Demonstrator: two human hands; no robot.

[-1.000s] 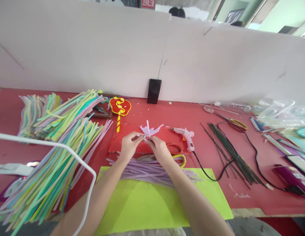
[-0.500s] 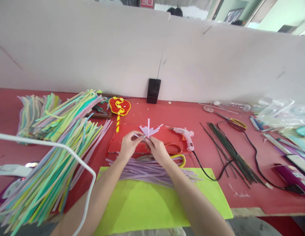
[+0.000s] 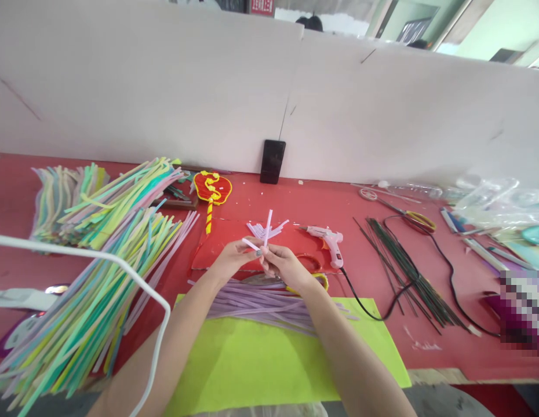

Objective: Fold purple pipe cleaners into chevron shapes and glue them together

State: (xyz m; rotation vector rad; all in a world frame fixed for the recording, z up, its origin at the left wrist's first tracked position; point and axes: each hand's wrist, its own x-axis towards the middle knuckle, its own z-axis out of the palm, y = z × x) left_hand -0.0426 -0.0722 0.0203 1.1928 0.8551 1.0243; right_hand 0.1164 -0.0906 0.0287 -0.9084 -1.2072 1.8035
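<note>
Both hands meet above a red card (image 3: 217, 246) in the middle of the red table (image 3: 321, 202). My left hand (image 3: 233, 259) and my right hand (image 3: 283, 265) pinch a small fan of short lilac strips (image 3: 266, 230), which sticks up and spreads out between the fingertips. Just below my wrists lies a pile of long lilac strips (image 3: 261, 301), partly on a lime-green sheet (image 3: 252, 359). A pink glue gun (image 3: 328, 240) lies to the right of my right hand, apart from it.
Big heaps of pastel strips (image 3: 91, 278) fill the left side. A red and yellow ornament (image 3: 212, 190), a black phone (image 3: 272, 161), green wires (image 3: 404, 272), scissors (image 3: 408, 214), a black cord (image 3: 447, 284) and plastic bags (image 3: 491, 200) lie around. A white partition (image 3: 165, 87) stands behind.
Both hands have drawn slightly toward me and lifted the lilac fan off the card. One strip now stands more upright.
</note>
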